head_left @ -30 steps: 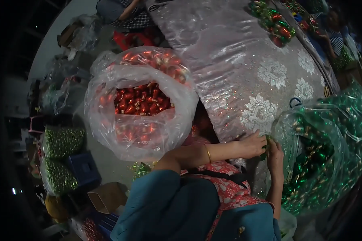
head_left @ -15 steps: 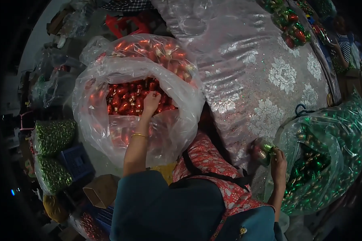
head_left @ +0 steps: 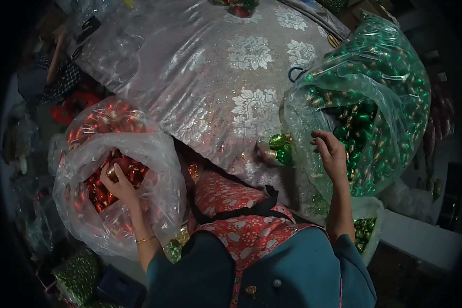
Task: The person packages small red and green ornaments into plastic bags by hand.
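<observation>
My left hand (head_left: pixel 119 186) reaches into the mouth of a clear plastic bag (head_left: pixel 164 154) full of shiny red baubles (head_left: pixel 131 172). Thumb and fingers close around one bauble with a gold-coloured cap, partly hidden by the fingers. My right hand (head_left: pixel 331 154) hovers with bent, parted fingers and nothing in them, at the left side of a large clear bag (head_left: pixel 395 133) of green baubles (head_left: pixel 362 120). Left of that hand, a small clear pack (head_left: pixel 280 149) lies on the cloth-covered table, with shiny green baubles showing in it.
A pale floral cloth (head_left: pixel 200 87) with scattered glitter covers the table ahead. More red and green baubles (head_left: pixel 241 7) lie at its far edge. A tub of green baubles (head_left: pixel 367 233) stands beside my right elbow. Another person's arm (head_left: pixel 56 56) shows at the far left.
My view has swung to the right. My right hand has let go of the small pack and moved toward the green bag. My left hand is still in the red bag.
</observation>
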